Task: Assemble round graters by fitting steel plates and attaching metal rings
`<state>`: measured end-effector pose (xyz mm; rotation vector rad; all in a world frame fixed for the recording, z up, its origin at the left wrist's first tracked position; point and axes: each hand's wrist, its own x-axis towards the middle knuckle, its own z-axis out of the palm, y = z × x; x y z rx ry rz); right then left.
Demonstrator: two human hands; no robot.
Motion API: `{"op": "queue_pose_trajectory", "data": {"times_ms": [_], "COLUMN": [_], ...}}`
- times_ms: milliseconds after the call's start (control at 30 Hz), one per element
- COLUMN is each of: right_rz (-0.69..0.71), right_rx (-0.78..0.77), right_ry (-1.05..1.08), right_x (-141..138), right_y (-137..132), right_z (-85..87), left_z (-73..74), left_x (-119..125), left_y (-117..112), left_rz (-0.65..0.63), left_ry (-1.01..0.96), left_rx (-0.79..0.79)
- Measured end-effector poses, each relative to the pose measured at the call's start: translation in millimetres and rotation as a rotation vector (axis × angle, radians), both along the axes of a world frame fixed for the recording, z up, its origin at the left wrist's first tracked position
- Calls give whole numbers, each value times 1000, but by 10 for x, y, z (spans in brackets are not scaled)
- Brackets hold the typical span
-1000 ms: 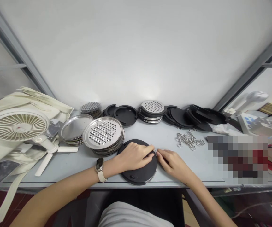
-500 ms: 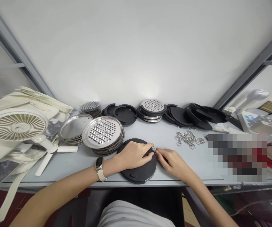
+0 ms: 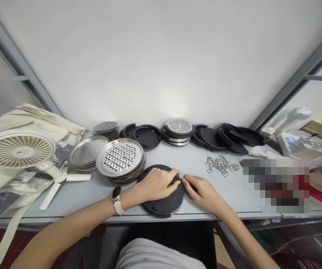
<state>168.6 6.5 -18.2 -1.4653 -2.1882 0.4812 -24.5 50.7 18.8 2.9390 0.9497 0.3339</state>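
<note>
Hands barely moved; small metal ring (image 3: 179,176) newly visible at disc edge. Left hand (image 3: 157,184) lay with grip open, pressing black round disc (image 3: 161,205) on counter (image 3: 189,158); right hand (image 3: 203,192) grip closed, pinching ring.

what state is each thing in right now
left hand, resting on the black disc
right hand, fingertips at the metal clip
metal clip, at the disc's rim between the hands
black disc, lying flat under the left hand
grater plate, flat on top of a stack
clip chain, in a loose heap
fan, tilted back against a bag
</note>
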Motion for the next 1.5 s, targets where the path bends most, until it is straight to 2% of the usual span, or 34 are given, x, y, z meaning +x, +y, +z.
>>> {"op": "queue_pose_trajectory", "data": {"times_ms": [1000, 1500], "right_rz": [-17, -19], "right_rx": [-81, -54], "right_ry": [134, 69], "right_x": [10, -6], "right_y": [-16, -10], "right_z": [14, 33], "left_z": [-5, 7], "left_x": [-5, -8], "left_y": [6, -1], "left_rz": [-35, -40], "left_ry": [8, -17], "left_rx": [16, -25]}}
